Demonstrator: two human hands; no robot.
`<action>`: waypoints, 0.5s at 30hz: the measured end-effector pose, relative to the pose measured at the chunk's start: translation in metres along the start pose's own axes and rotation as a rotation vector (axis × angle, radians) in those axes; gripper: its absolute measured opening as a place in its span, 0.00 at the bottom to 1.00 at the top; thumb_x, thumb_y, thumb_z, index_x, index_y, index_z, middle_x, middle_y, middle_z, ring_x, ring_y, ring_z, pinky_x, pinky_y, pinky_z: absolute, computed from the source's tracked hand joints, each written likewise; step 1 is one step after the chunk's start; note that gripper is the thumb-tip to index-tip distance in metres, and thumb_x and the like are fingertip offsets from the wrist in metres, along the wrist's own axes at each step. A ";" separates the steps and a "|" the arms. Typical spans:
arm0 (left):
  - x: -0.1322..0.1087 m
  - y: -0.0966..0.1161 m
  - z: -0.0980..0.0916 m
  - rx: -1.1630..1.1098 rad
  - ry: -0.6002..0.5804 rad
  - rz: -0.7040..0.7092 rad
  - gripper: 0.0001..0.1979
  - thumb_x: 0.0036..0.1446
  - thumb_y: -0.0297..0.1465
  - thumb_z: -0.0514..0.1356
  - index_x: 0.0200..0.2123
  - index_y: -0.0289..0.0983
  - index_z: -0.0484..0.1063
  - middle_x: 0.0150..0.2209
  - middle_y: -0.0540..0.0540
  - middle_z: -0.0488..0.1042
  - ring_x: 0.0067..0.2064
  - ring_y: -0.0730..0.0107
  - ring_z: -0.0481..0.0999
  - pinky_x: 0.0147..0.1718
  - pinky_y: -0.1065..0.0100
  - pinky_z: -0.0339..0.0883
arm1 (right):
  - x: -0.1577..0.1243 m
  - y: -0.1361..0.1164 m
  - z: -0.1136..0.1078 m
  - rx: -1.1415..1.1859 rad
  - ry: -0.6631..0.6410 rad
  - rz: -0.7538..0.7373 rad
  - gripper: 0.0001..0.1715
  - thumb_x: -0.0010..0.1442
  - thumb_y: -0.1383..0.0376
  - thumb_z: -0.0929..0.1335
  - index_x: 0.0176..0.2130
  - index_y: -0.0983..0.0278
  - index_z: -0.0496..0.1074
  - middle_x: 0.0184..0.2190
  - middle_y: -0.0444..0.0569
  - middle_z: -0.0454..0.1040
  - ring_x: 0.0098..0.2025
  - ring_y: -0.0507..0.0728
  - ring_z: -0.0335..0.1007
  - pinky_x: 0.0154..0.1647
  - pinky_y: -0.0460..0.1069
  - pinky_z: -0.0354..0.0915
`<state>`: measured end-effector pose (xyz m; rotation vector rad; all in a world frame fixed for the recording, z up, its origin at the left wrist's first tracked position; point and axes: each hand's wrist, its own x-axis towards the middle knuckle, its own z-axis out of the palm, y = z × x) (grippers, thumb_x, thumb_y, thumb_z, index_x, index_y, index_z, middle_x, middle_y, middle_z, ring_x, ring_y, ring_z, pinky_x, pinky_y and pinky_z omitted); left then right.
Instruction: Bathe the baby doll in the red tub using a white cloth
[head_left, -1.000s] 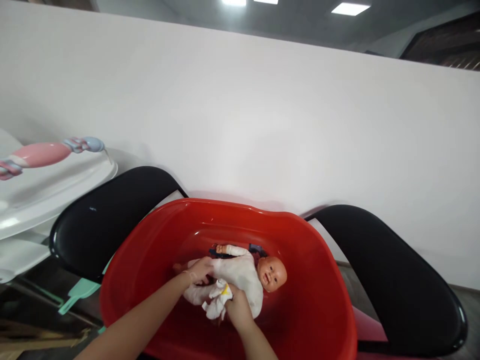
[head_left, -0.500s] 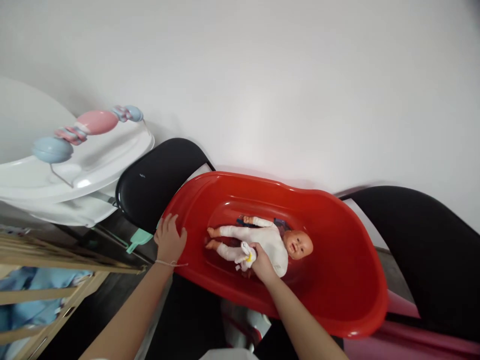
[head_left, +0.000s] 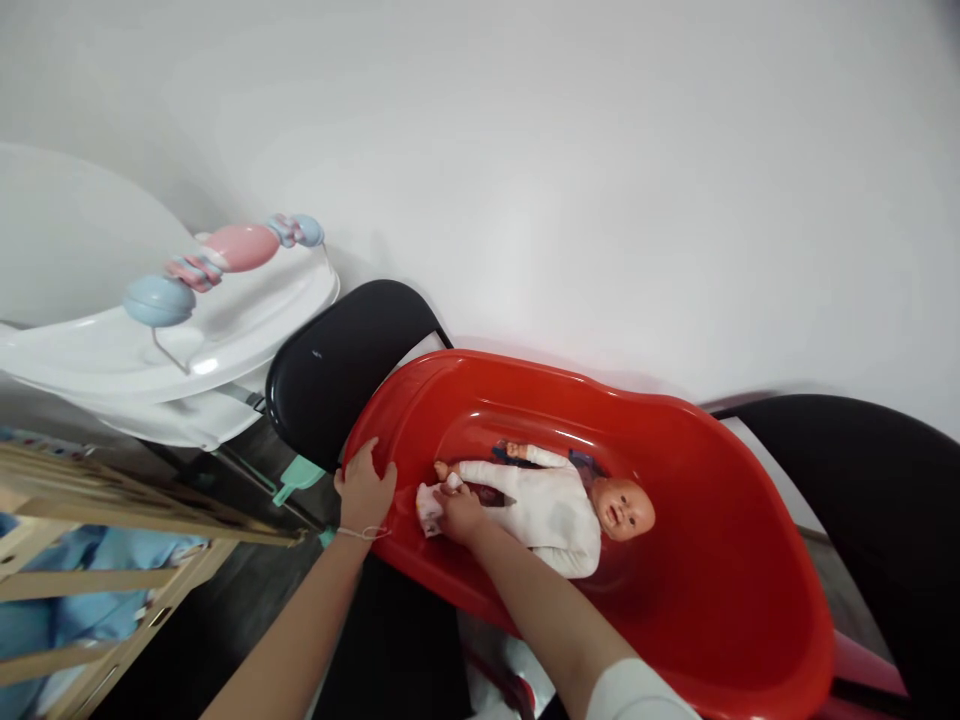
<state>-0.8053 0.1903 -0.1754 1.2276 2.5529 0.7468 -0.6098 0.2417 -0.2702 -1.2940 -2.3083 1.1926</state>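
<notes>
A baby doll [head_left: 559,505] in white clothing lies on its back in a red baby bathtub [head_left: 720,540], its head to the right. My right hand [head_left: 461,512] is closed on a small white cloth [head_left: 430,508] at the doll's feet, over its nearer lower leg. The foot on that side is hidden by my hand and the cloth. My left hand [head_left: 367,488] grips the tub's left rim, thumb on the inner side and fingers over the edge.
Black chairs [head_left: 352,365] stand at both ends of the tub. A white highchair-like seat [head_left: 247,345] with a pink and blue toy bar [head_left: 241,247] is at left. Below it are a wooden crib [head_left: 97,580] and a mint-green plastic piece [head_left: 300,475]. A white wall rises behind.
My right hand has moved left with the cloth, from beside the doll's thigh to its feet. The left hand stays on the rim. The view has shifted slightly.
</notes>
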 end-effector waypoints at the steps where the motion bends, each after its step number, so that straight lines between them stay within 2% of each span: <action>1: 0.000 -0.001 0.000 -0.012 -0.004 -0.002 0.30 0.73 0.32 0.59 0.75 0.33 0.68 0.74 0.31 0.74 0.75 0.43 0.72 0.80 0.36 0.48 | 0.003 -0.001 0.004 -0.096 -0.077 0.030 0.38 0.51 0.73 0.78 0.61 0.63 0.83 0.70 0.63 0.79 0.73 0.78 0.71 0.73 0.71 0.66; 2: 0.000 -0.002 0.001 -0.019 -0.007 0.000 0.29 0.73 0.32 0.59 0.74 0.34 0.69 0.73 0.31 0.75 0.75 0.43 0.72 0.80 0.36 0.48 | 0.006 -0.003 0.006 -0.175 -0.144 0.056 0.40 0.51 0.73 0.79 0.64 0.61 0.82 0.73 0.62 0.76 0.75 0.79 0.68 0.74 0.73 0.64; 4: 0.000 -0.005 0.003 -0.024 -0.005 0.012 0.28 0.73 0.32 0.59 0.73 0.34 0.70 0.73 0.32 0.75 0.74 0.42 0.73 0.80 0.34 0.48 | 0.012 -0.007 0.009 -0.256 -0.182 0.083 0.41 0.53 0.71 0.80 0.65 0.59 0.80 0.75 0.63 0.73 0.77 0.78 0.64 0.74 0.73 0.64; 7: 0.001 -0.008 0.006 -0.035 0.022 0.047 0.25 0.73 0.31 0.59 0.70 0.36 0.73 0.73 0.34 0.76 0.73 0.43 0.74 0.79 0.33 0.49 | 0.023 -0.015 0.011 -0.430 -0.243 0.114 0.33 0.62 0.65 0.78 0.66 0.58 0.80 0.74 0.63 0.74 0.79 0.76 0.62 0.70 0.69 0.69; 11: 0.001 -0.011 0.007 -0.035 0.043 0.087 0.20 0.73 0.31 0.57 0.65 0.38 0.77 0.71 0.36 0.79 0.72 0.43 0.76 0.77 0.33 0.51 | 0.037 -0.022 0.013 -0.628 -0.386 0.110 0.28 0.69 0.59 0.76 0.66 0.56 0.80 0.71 0.58 0.76 0.73 0.74 0.69 0.63 0.64 0.75; 15: 0.001 -0.012 0.007 -0.041 0.047 0.103 0.16 0.73 0.31 0.57 0.59 0.39 0.79 0.70 0.38 0.80 0.71 0.44 0.77 0.76 0.33 0.53 | 0.041 -0.019 0.013 -0.642 -0.421 0.056 0.24 0.75 0.59 0.72 0.67 0.57 0.79 0.71 0.56 0.76 0.71 0.74 0.72 0.65 0.63 0.74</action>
